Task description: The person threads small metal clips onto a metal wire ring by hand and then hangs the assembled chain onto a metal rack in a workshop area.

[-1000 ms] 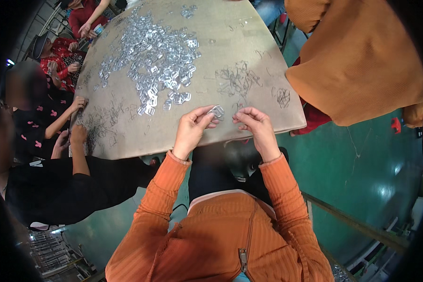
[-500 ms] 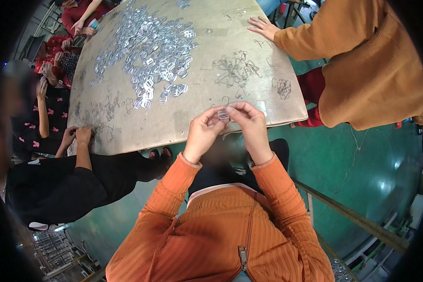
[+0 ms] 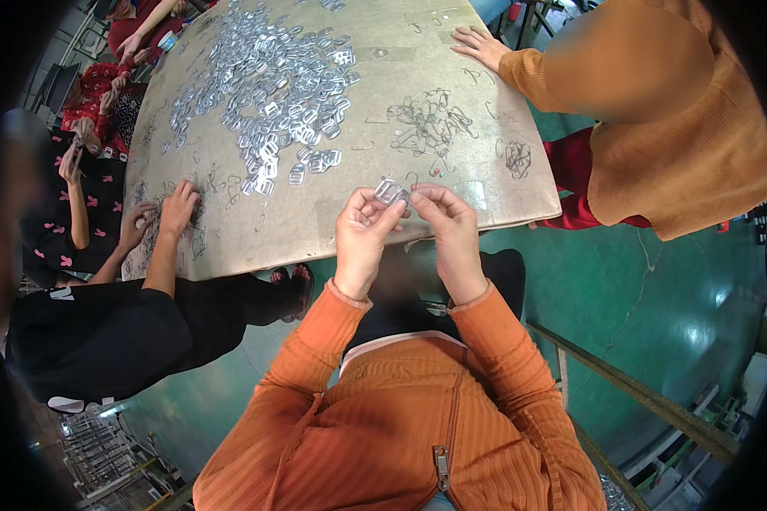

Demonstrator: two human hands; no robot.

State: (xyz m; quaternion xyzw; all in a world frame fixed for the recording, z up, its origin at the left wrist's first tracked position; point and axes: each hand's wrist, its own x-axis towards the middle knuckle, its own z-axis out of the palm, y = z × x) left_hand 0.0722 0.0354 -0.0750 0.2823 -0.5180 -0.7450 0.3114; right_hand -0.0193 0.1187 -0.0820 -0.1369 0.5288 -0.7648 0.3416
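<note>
Grip of the left hand pinches a silver slotted metal buckle near the brown-topped table's edge; whether the right hand grips something, I cannot tell; steady hold by the rim seems best

The table lies before you, your left hand and right hand at its near edge with a slide buckle between them. Ahead and to the left on the tabletop spreads the buckle heap; right of it lies a cluster of wire hooks, and farther right, near the table's right edge, a wire tangle. Co-workers line the left side; at the right, another person's hand rests on the table.
</note>
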